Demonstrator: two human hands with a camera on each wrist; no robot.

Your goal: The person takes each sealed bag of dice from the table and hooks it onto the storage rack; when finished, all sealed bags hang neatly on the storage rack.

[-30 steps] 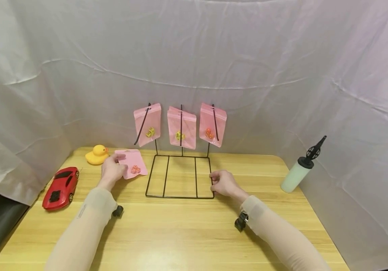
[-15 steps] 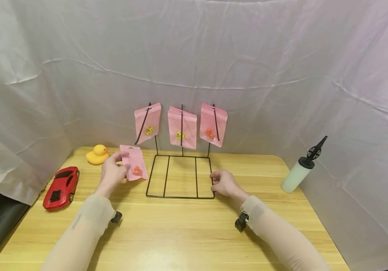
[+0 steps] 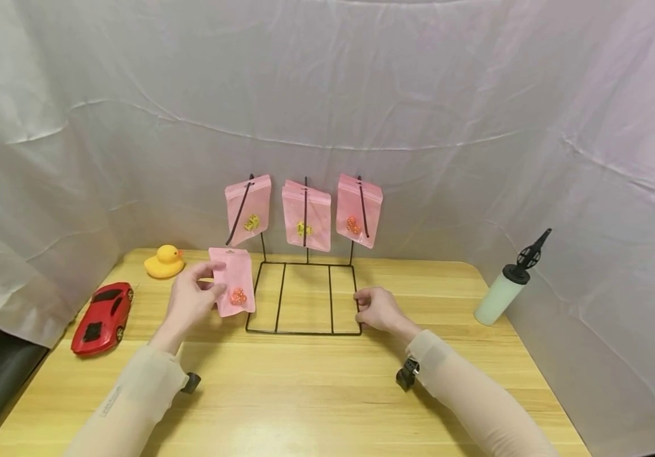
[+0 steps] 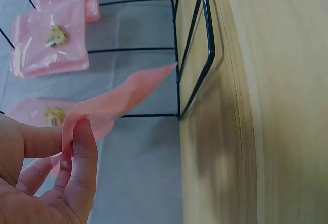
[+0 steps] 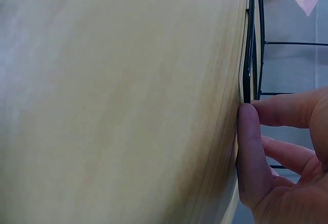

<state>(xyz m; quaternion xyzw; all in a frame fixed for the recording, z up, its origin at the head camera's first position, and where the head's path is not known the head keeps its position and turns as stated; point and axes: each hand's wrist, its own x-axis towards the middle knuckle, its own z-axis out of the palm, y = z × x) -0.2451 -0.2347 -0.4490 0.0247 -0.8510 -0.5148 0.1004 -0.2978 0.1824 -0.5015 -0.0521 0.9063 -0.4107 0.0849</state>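
Observation:
Between thumb and fingers, my left hand (image 3: 187, 298) pinches a pink zip pouch (image 3: 235, 270) by its left side. Orange dotted dice (image 3: 238, 296) show near the pouch's bottom. The pouch is off the table, beside the left of a black wire display rack (image 3: 304, 332); in the left wrist view the pouch (image 4: 125, 93) appears nearly edge-on and bent. My right hand (image 3: 379, 310) grips the rack's base at its right side, thumb and index finger meeting at the wire. Pink pouches hang from the rack's left (image 3: 233, 209), middle (image 3: 318, 219) and right (image 3: 346, 206) hooks.
A yellow rubber duck (image 3: 164, 261) and a red toy car (image 3: 101, 319) sit on the left of the wooden table (image 3: 316, 393). A pale green hand pump (image 3: 500, 297) with a black nozzle stands at the right. Grey cloth (image 3: 327, 82) encloses the back and sides.
My left hand has lifted the pouch from the table, tilted it more upright and moved it rightward toward the rack. The right hand keeps its hold on the rack.

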